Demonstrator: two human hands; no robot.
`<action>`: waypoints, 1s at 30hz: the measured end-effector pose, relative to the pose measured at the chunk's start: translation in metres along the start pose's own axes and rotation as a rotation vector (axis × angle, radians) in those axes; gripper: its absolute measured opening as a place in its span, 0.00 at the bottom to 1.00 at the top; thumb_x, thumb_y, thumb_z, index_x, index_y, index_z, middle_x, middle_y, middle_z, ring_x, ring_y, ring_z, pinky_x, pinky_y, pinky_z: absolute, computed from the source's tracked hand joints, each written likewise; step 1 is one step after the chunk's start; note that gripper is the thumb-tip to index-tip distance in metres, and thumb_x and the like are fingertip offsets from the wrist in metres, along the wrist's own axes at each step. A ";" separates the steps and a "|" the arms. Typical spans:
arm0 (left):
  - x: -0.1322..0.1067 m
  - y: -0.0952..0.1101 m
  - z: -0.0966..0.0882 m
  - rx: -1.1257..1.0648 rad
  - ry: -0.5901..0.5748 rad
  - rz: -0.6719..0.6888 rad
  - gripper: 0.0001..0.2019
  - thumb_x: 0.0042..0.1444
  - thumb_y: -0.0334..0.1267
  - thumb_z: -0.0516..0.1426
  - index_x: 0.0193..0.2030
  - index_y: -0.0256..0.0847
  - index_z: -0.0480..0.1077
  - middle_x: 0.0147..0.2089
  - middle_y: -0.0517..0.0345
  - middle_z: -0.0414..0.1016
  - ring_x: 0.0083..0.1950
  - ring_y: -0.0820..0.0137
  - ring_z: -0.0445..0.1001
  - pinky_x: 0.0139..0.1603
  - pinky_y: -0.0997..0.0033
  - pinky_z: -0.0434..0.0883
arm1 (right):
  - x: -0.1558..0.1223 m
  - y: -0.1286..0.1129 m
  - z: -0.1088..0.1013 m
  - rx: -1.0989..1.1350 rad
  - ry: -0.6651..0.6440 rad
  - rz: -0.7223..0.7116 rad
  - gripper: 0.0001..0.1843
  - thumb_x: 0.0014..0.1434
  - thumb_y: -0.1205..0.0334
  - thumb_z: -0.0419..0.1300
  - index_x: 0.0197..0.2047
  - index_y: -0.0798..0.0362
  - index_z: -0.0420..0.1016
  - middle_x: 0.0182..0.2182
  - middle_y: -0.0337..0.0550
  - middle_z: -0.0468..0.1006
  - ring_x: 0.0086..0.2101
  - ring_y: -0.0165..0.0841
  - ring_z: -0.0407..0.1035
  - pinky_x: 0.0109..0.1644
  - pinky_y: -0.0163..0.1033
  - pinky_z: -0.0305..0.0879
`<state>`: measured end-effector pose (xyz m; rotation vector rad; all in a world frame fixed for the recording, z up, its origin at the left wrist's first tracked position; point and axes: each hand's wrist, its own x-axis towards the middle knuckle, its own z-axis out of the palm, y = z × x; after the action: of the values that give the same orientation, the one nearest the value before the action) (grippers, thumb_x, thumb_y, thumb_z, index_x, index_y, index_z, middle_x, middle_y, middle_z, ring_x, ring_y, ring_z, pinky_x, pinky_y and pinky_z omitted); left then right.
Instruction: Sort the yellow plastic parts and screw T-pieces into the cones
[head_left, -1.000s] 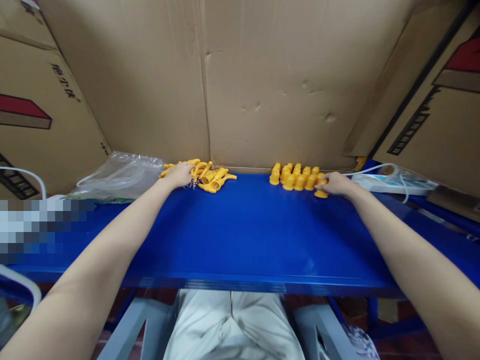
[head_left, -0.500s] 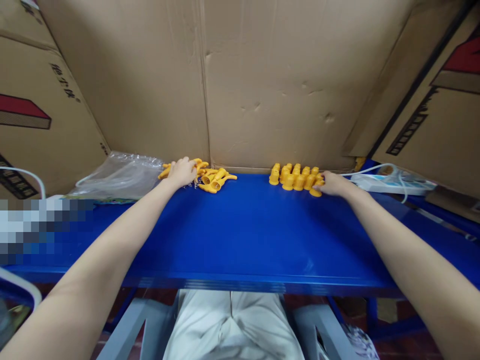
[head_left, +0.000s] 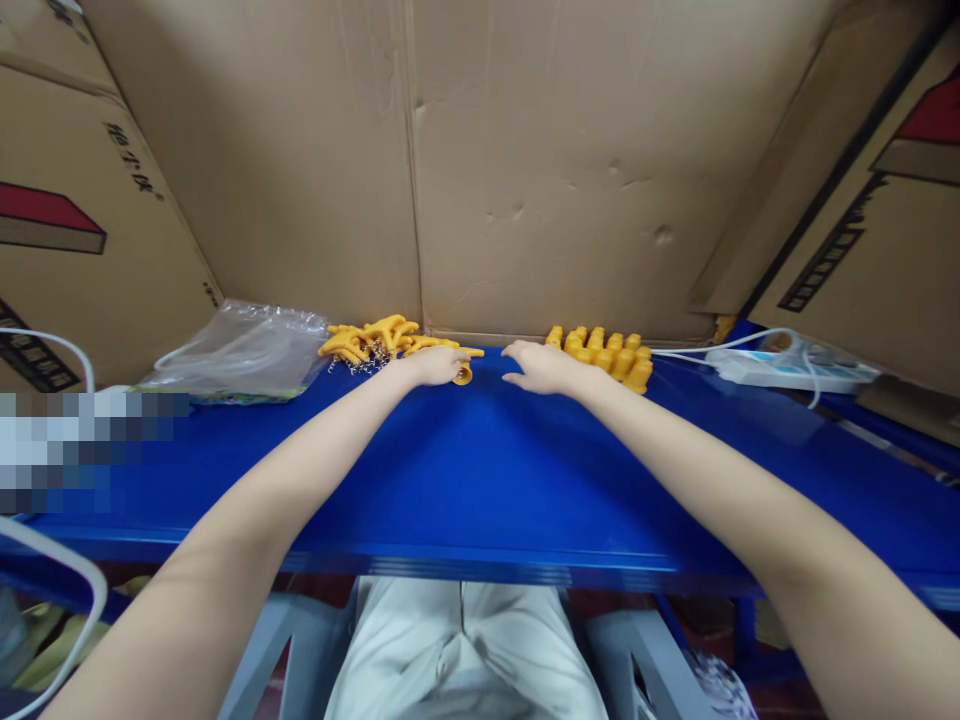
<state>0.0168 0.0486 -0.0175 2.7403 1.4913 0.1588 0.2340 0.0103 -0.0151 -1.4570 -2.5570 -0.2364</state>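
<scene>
My left hand [head_left: 441,366] is closed around a yellow hollow plastic piece [head_left: 463,375] near the back of the blue table. The piece's round open end faces me, and a thin tip sticks out to the right. To the left lies a loose pile of yellow plastic pieces [head_left: 386,331] with small metal chains [head_left: 360,362]. Across a short gap, my right hand [head_left: 541,367] reaches toward the left one, fingers apart and holding nothing visible. Behind and right of it stand several yellow bell-shaped pieces [head_left: 606,352] in rows, partly hidden by that hand.
Clear plastic bags [head_left: 247,350] lie at the back left of the blue table [head_left: 480,480]. A white power strip [head_left: 787,368] with cables is at the back right. Cardboard walls [head_left: 562,150] rise behind and on both sides. My legs are below the front edge.
My left hand has moved right from the pile to the yellow hollow piece. My right hand has left the standing rows and come left toward the middle, its fingers spread.
</scene>
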 end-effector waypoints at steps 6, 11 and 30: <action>0.001 0.003 0.022 -0.256 0.167 0.127 0.16 0.55 0.39 0.53 0.48 0.40 0.76 0.37 0.55 0.79 0.39 0.66 0.76 0.46 0.67 0.71 | 0.032 -0.023 0.013 0.263 -0.075 -0.039 0.14 0.66 0.67 0.51 0.52 0.57 0.73 0.54 0.55 0.76 0.53 0.38 0.72 0.56 0.40 0.65; 0.005 0.003 0.043 -0.741 0.265 -0.066 0.24 0.50 0.27 0.53 0.57 0.32 0.67 0.43 0.47 0.79 0.42 0.66 0.77 0.47 0.66 0.73 | 0.044 -0.035 0.023 0.438 -0.017 0.231 0.17 0.69 0.60 0.47 0.51 0.60 0.72 0.51 0.57 0.77 0.50 0.39 0.73 0.51 0.39 0.66; -0.015 0.007 0.037 -0.285 0.641 -0.171 0.25 0.63 0.35 0.49 0.67 0.45 0.57 0.73 0.42 0.49 0.70 0.50 0.55 0.65 0.43 0.59 | 0.028 -0.004 -0.017 0.187 0.385 0.036 0.29 0.54 0.68 0.55 0.60 0.57 0.71 0.44 0.52 0.77 0.44 0.42 0.72 0.50 0.47 0.66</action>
<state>0.0187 0.0335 -0.0554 2.4212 1.6356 1.2317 0.2181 0.0281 0.0081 -1.2490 -2.1800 -0.2387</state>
